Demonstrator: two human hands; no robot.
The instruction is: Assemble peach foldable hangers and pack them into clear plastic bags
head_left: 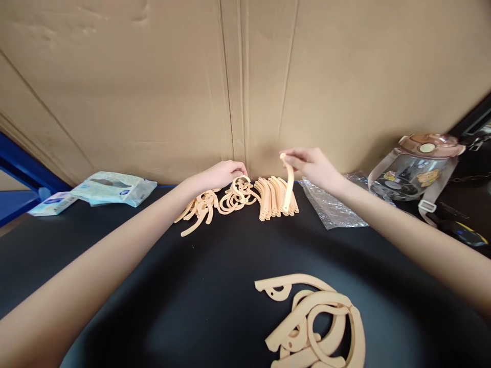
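Beige plastic pieces shaped like parts of folding clothes hangers lie in groups at the back of the black table. My right hand [309,161] pinches the upper end of a slightly curved hanger arm [289,184], which hangs down in front of a row of similar hanger arms [268,197]. My left hand [226,173] is closed at a curved hanger hook [238,190], over a pile of hooks [227,203]; its fingertips are partly hidden. Left of that pile lies a heap of smaller curved pieces [201,207].
Joined hanger pieces [322,317] lie in a pile at the near edge. Tissue packs [115,188] sit at the left, clear plastic wrap [333,209] and a strapped water bottle [416,171] at the right. A cardboard wall [172,92] rises behind the black table [192,286].
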